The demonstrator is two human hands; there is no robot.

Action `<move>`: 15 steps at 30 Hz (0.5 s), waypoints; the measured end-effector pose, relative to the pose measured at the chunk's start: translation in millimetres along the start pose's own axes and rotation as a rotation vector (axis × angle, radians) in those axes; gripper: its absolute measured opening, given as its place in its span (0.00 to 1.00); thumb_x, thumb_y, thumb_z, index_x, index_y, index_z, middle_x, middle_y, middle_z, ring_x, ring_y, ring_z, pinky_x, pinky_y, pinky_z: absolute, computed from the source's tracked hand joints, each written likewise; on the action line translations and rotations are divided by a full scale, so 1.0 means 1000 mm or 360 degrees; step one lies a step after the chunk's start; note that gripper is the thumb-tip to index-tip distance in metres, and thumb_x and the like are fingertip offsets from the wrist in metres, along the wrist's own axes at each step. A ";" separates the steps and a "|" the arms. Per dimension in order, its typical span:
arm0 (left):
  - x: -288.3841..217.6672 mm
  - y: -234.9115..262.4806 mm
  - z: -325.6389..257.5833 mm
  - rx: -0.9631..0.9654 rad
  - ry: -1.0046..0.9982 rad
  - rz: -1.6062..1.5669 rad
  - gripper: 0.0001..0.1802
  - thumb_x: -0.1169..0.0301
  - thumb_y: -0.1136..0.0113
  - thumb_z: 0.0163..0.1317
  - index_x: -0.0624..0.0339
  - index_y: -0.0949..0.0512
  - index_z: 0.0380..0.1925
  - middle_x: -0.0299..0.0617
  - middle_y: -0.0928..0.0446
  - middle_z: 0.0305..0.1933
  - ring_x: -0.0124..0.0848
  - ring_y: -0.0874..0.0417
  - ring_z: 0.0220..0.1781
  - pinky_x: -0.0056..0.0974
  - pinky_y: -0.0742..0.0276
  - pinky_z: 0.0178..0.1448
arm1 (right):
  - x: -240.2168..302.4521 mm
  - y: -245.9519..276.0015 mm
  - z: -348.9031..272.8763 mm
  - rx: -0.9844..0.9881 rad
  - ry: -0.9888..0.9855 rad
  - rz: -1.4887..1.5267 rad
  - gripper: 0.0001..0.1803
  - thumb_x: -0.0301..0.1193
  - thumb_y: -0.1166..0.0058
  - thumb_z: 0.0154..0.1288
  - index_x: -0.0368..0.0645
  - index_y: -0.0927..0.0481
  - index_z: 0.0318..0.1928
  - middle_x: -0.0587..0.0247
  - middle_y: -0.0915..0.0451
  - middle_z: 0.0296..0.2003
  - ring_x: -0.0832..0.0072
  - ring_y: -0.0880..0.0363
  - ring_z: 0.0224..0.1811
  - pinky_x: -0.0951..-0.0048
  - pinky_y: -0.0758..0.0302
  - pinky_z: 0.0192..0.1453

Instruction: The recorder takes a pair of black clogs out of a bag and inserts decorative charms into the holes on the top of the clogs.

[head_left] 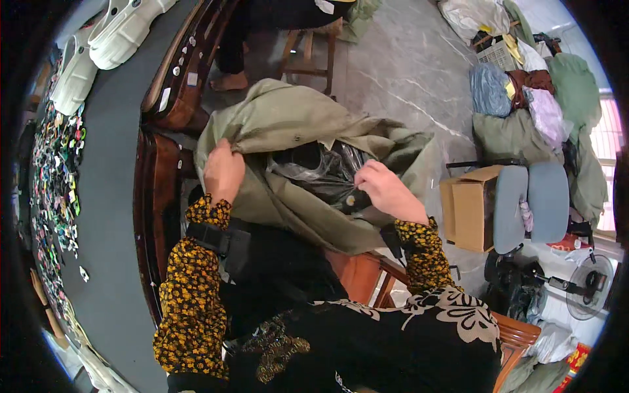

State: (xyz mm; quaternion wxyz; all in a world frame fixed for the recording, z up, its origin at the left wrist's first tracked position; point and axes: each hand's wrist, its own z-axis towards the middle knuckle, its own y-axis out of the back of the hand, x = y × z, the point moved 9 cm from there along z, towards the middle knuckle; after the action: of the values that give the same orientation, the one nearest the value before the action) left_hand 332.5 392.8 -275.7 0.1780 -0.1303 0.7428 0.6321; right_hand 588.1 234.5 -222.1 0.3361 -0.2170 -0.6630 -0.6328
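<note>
A large olive-green cloth sack [282, 108] gapes in front of me, its rim folded into loose ridges. At its left side my left hand [223, 171] is closed on the gathered cloth of the rim. Inside the mouth lies a thin black plastic bag [321, 178], shiny and crumpled. My right hand [388, 190] pinches the edge of this plastic bag at the right of the opening. Dark shapes show through the plastic, but what they are I cannot tell.
On my left runs a dark grey tabletop [111, 216] with a dark wooden edge. It bears several white clogs [128, 33] and many small coloured pieces [59, 177]. A person's bare foot [229, 82] is beyond the sack, near a wooden stool [306, 62]. Rightward stand a cardboard box [462, 213], a blue-grey chair [511, 209] and a fan [590, 287].
</note>
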 end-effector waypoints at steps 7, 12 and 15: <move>0.058 -0.031 0.017 0.0022 0.0187 -0.0070 0.18 0.66 0.51 0.55 0.70 0.28 0.39 0.65 0.25 0.38 0.59 0.25 0.45 0.53 0.30 0.50 | 0.038 0.048 -0.001 -0.0053 0.0045 0.0058 0.05 0.17 0.52 0.53 0.38 0.28 0.31 0.55 0.31 0.30 0.59 0.30 0.37 0.67 0.31 0.42; 0.066 -0.026 0.019 0.0060 0.0172 -0.0154 0.20 0.67 0.49 0.54 0.72 0.30 0.43 0.65 0.26 0.42 0.59 0.26 0.48 0.53 0.31 0.51 | 0.056 0.065 -0.004 -0.0168 0.0042 0.0095 0.05 0.16 0.50 0.52 0.38 0.27 0.31 0.57 0.30 0.31 0.62 0.28 0.37 0.68 0.29 0.42; 0.045 -0.016 0.002 -0.0014 -0.0078 -0.0090 0.22 0.71 0.47 0.52 0.71 0.32 0.47 0.63 0.28 0.47 0.59 0.28 0.50 0.52 0.33 0.53 | 0.059 0.065 0.002 -0.0222 0.0086 0.0098 0.07 0.15 0.50 0.51 0.38 0.27 0.31 0.57 0.30 0.32 0.62 0.28 0.37 0.69 0.29 0.42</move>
State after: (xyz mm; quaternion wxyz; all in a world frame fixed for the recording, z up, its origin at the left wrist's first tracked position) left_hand 298.7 393.2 -309.9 0.2133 -0.1363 0.7314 0.6332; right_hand 594.1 234.8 -134.5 0.3571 -0.2430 -0.6010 -0.6724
